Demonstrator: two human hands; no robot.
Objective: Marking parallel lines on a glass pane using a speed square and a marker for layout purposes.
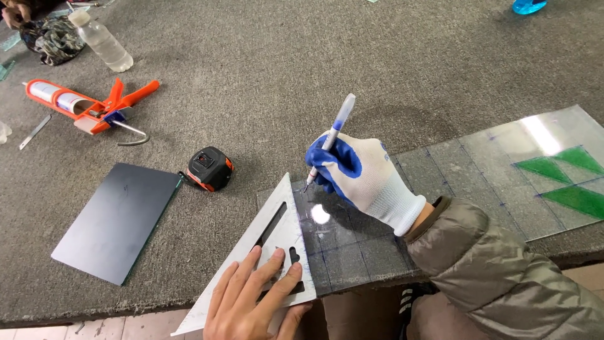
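A clear glass sheet (440, 170) with ruled blue grid lines lies on the grey carpeted bench. My right hand (362, 176), in a white and blue glove, is closed around a marker pen (330, 137) whose tip touches the glass by the edge of a metal triangular square (277, 239). My bare left hand (255, 302) lies flat on the square, fingers spread, pressing it onto the glass's left end.
A black and orange tape measure (209, 167) and a dark rectangular panel (116, 220) lie to the left. Farther left are an orange caulking gun (88, 104) and a plastic bottle (100, 41). Green triangles (566, 182) show on the glass at right. The bench edge runs along the bottom.
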